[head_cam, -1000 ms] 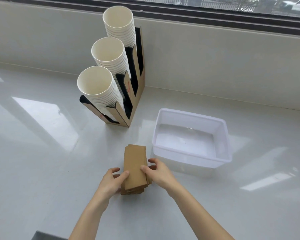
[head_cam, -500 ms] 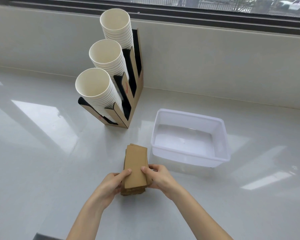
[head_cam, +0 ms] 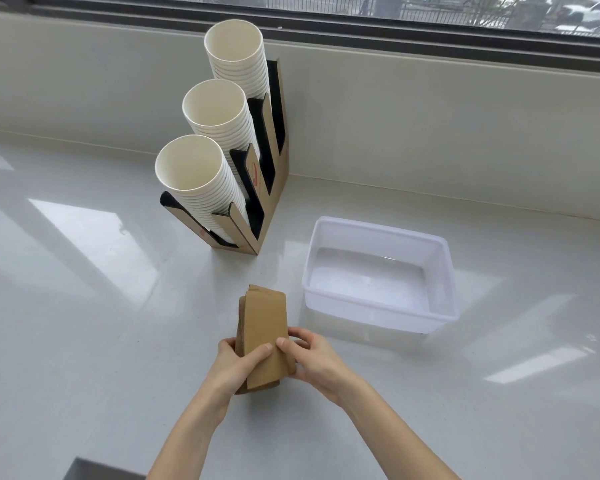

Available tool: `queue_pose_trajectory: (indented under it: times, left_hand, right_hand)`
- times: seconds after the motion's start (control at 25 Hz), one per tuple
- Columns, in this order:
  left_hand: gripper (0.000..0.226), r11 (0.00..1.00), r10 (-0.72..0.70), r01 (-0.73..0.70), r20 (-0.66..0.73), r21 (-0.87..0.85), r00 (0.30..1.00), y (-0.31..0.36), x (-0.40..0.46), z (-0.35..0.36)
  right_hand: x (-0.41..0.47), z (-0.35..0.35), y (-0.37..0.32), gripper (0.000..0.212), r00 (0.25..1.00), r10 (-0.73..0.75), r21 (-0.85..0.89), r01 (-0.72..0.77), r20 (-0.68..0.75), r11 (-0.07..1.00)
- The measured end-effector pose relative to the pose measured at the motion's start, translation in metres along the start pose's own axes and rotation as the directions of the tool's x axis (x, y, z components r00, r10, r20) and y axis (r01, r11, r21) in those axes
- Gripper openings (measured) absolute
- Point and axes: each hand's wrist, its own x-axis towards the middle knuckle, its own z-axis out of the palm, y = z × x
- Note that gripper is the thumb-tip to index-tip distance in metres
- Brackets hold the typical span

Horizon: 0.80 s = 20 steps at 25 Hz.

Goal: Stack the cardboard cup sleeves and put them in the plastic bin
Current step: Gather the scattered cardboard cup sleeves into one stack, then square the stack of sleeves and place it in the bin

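Note:
A stack of flat brown cardboard cup sleeves [head_cam: 262, 320] sits in front of me on the white counter, its far end slightly fanned. My left hand [head_cam: 236, 367] grips the stack's near left side, thumb on top. My right hand [head_cam: 314, 358] holds the near right side, thumb on top close to the left thumb. Whether the stack rests on the counter or is lifted I cannot tell. The clear plastic bin [head_cam: 445, 271] stands to the right of the stack, with nothing in it.
A cardboard cup holder [head_cam: 274, 188] with three tilted stacks of white paper cups [head_cam: 191, 168] stands behind the sleeves, left of the bin. A wall and window ledge run along the back. A dark edge [head_cam: 94, 471] shows at the bottom left.
Both hands have closed in on the stack, thumbs sliding further onto its top and nearer each other. The stack looks squared up and a little raised at the near end.

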Motion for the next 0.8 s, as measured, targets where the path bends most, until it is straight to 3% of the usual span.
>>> queue_pose_trajectory:
  times: [0.12,0.24,0.4,0.6,0.8]
  left_hand:
    - [0.07,0.999,0.049,-0.048,-0.046,0.013,0.998,0.0,-0.006,0.001]
    - [0.061,0.992,0.126,-0.125,-0.047,0.037,0.991,0.003,-0.015,0.002]
    - [0.052,0.913,0.294,-0.276,-0.016,0.3,0.956,0.012,-0.028,0.006]
    - [0.06,0.713,0.433,-0.443,0.156,0.543,0.888,0.022,-0.036,0.021]
    - [0.065,0.35,0.485,-0.622,0.433,0.701,0.76,0.021,-0.028,0.053]
  right_hand:
    - [-0.002,0.001,-0.002,0.031,1.0,-0.013,-0.049,0.013,0.0,0.999]
    - [-0.007,-0.001,-0.007,0.046,0.997,-0.068,-0.283,0.057,-0.026,0.957]
    - [-0.024,-0.014,-0.025,0.071,0.971,-0.24,-0.551,0.194,-0.011,0.811]
    - [-0.051,-0.048,-0.022,0.096,0.936,-0.351,-0.634,0.251,-0.035,0.731]
    - [-0.074,-0.084,-0.012,0.102,0.954,-0.299,-0.654,0.221,-0.008,0.723]
